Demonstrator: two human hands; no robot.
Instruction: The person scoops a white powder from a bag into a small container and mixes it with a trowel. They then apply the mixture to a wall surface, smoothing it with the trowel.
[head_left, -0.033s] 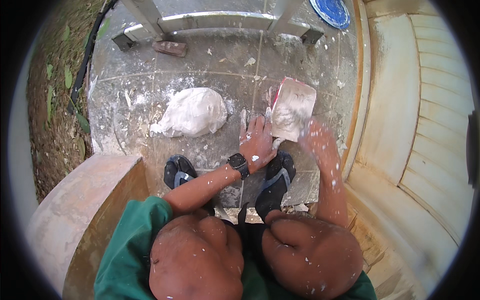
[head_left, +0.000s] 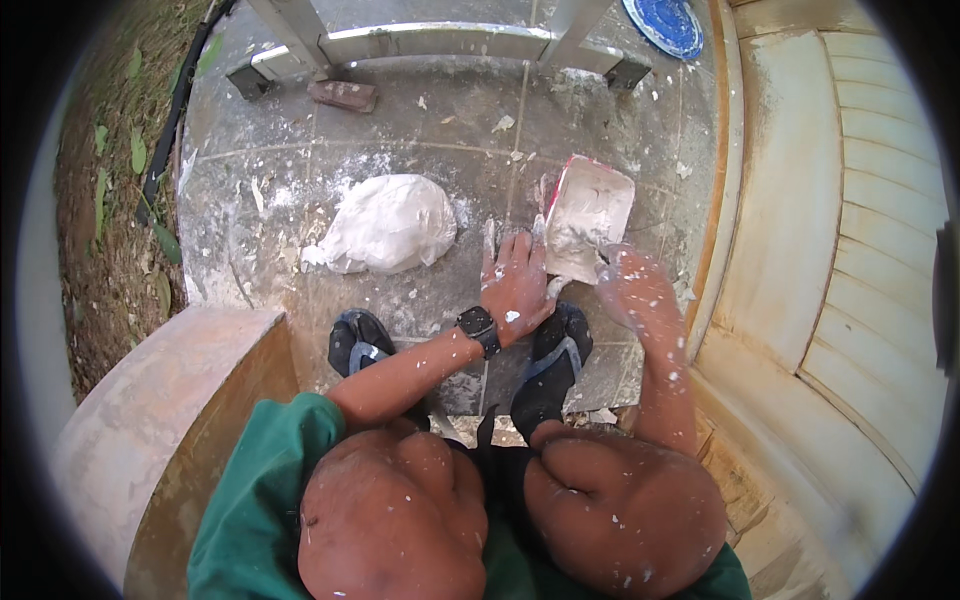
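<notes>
A shallow rectangular container [head_left: 590, 205] with a red outer side lies on the tiled floor, holding smeared whitish paste. Along its left side, my left hand [head_left: 515, 280] lies with fingers stretched and spread, the index finger against the side and the thumb at the near corner. My right hand [head_left: 635, 285], spattered with white, is closed at the near right edge of the container. A thin dark tool [head_left: 602, 254] shows at its fingertips, mostly hidden by the hand. Left of my hands sits a white bag-like lump [head_left: 385, 225], whitened by powder.
A metal ladder-like frame [head_left: 430, 42] stands at the far side, with a reddish block [head_left: 344, 95] beside it. A blue round lid [head_left: 668, 25] lies far right. A pale panelled door [head_left: 800, 200] borders the right; a low wall [head_left: 170, 400] stands near left.
My right hand, blurred by motion before, now shows sharply at the container's near right edge. The paste near it looks more disturbed. The left hand stays in place.
</notes>
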